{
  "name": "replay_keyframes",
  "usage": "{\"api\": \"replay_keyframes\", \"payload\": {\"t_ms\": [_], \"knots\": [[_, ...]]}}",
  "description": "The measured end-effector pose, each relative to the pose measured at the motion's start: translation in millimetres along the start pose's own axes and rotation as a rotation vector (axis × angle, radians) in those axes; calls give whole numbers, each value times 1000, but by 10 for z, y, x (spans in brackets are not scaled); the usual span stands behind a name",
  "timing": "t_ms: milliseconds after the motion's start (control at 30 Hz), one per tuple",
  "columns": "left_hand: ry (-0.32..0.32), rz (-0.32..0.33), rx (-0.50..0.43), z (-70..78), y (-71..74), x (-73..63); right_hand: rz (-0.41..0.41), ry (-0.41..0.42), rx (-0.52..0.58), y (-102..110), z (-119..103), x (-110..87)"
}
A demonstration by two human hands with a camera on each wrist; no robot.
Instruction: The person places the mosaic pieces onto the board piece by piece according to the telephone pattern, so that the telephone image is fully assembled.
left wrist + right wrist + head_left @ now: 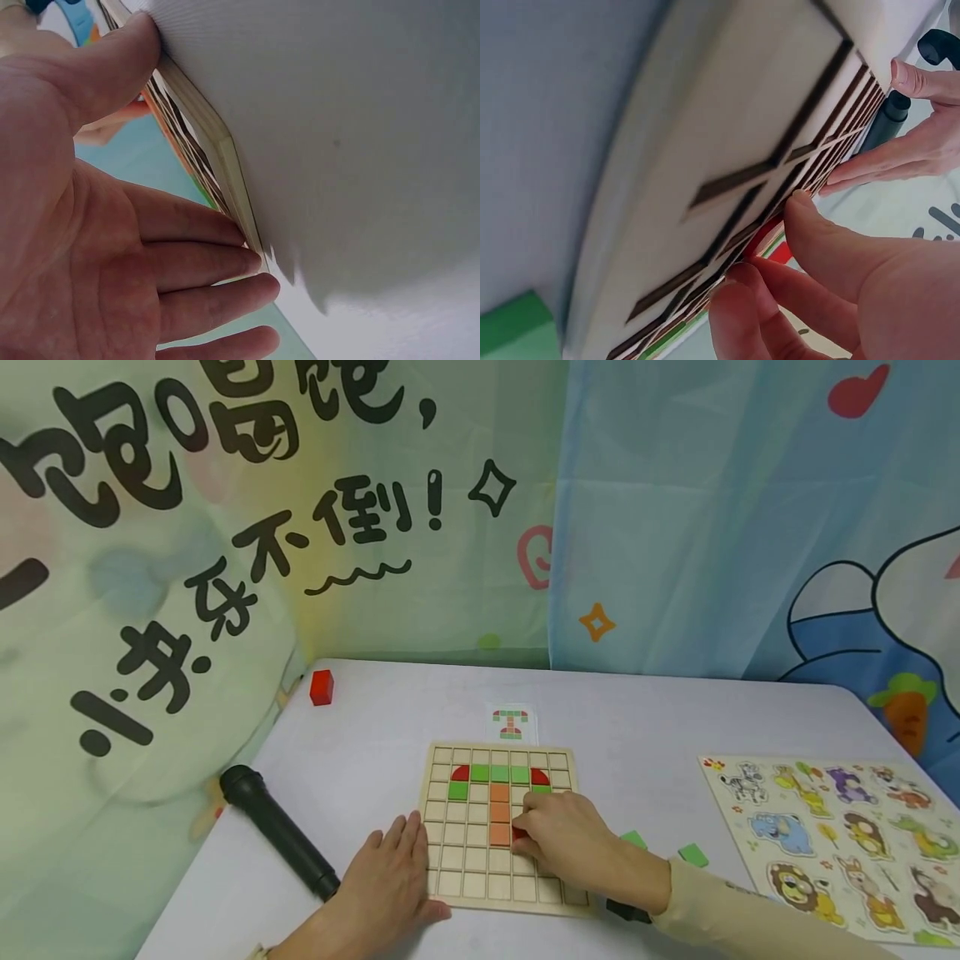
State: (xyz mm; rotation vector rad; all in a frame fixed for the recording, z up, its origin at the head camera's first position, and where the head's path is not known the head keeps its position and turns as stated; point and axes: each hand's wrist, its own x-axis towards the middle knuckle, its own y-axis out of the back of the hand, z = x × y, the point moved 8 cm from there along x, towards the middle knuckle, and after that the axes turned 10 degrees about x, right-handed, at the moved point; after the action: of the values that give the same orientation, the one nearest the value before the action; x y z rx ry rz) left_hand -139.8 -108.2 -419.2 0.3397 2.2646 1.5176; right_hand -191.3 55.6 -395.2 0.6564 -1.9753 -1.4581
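A wooden grid board (453,860) lies on the white table. Red quarter-round tiles and square green tiles (499,773) form an arch in its upper rows, and a column of orange tiles (499,812) runs down from it. My left hand (386,877) rests with straight fingers along the board's left edge, its thumb at the near corner. Over the cells just right of the lowest orange tile, my right hand (566,839) pinches a small red tile (763,235) between thumb and fingers. That tile shows a curved edge; the fingers cover most of it.
Behind the board lies a small pattern card (531,731). Loose green tiles (693,855) lie right of the board, near a black object (628,911) partly under my right wrist. A black microphone (281,827), a red block (322,687) and an animal puzzle board (817,806) are farther out.
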Motion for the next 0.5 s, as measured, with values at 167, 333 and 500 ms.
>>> {"api": "replay_keyframes", "payload": {"t_ms": [167,333,500], "knots": [[-6,9,1,14,-10,-5,-6,-16,26,51,48,-53],[-10,19,10,18,-10,-5,12,-66,46,212,196,-206],[-13,20,33,15,-2,-12,-19,-208,54,360,504,-481]]}}
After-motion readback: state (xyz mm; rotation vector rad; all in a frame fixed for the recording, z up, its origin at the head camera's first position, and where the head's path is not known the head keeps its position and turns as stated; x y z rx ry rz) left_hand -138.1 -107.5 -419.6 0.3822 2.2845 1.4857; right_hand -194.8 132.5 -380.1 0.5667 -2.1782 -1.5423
